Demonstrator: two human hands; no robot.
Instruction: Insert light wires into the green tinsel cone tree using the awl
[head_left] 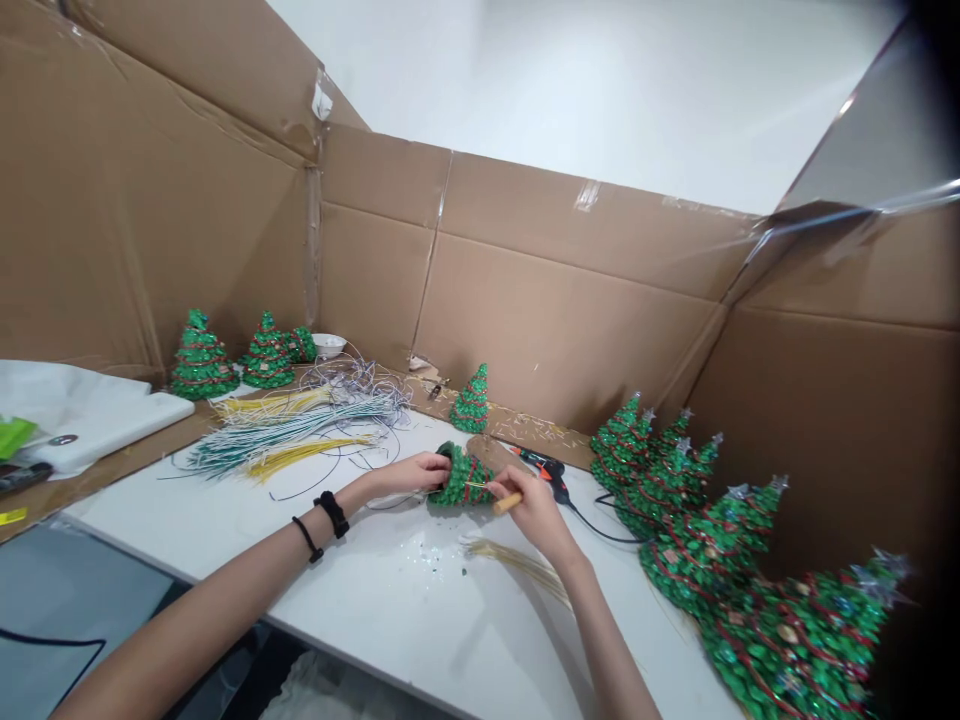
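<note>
A small green Christmas tree with red garland lies on its side at the middle of the white table. My left hand grips it by its open base, with some fingertips hidden at the rim. In my right hand is a wooden-handled awl, its thin metal shaft pointing at the side of the tree. Whether the tip has entered the tree cannot be made out. Just below my right hand lies a bundle of pale yellow wires. Green crumbs are scattered in front of the tree.
Bundles of green-white wires lie left of my hands. A glue gun with a black cord rests behind my right hand. Another small tree stands behind. Several star-topped trees line the right side. Cardboard walls enclose the table.
</note>
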